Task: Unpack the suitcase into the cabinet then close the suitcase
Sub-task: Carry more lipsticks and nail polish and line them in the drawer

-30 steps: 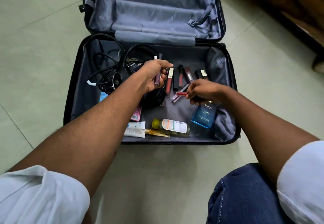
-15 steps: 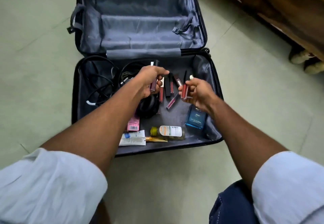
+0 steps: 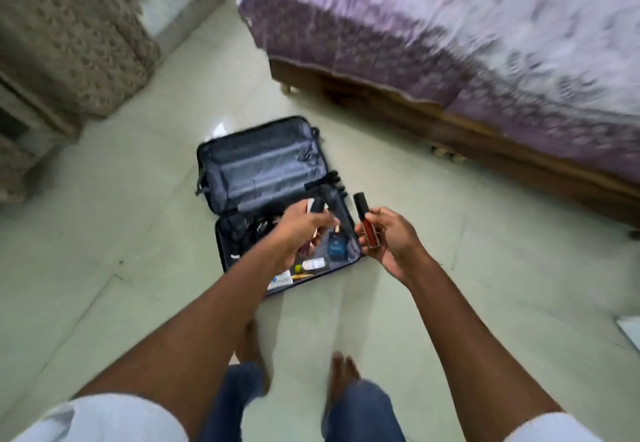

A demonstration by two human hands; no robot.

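Red gloss tube [image 3: 367, 225] now up in right hand [image 3: 391, 240], fingers curled round it; left hand [image 3: 298, 233] grips more tubes [image 3: 313, 206]. Person has stood; suitcase [image 3: 273, 206] open below fingers, still part-full. Cabinet trip likely next.
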